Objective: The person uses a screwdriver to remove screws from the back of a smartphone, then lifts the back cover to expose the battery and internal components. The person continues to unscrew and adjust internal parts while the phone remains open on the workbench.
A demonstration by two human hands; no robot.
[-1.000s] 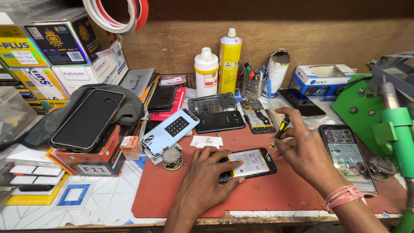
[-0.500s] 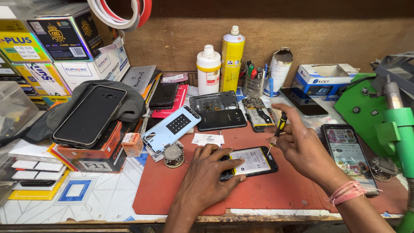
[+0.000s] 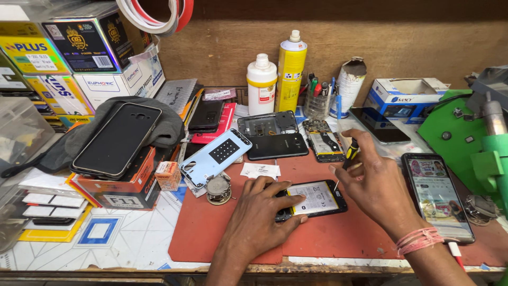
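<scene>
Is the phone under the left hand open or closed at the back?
Open: the phone lies face down with no back cover, its white battery exposed. The left hand steadies it.

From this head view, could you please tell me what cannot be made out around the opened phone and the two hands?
- Screwdriver: its tip is too fine to show whether it touches the opened phone.
- The phone's left end: hidden under the left hand.
- Screws on the phone: too small to see.
- Right hand: its palm faces away, hiding the grip.
- Green fixture: cut off by the right edge.

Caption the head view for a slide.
Left hand steadies an opened phone on a red mat; right hand holds a screwdriver.
</scene>
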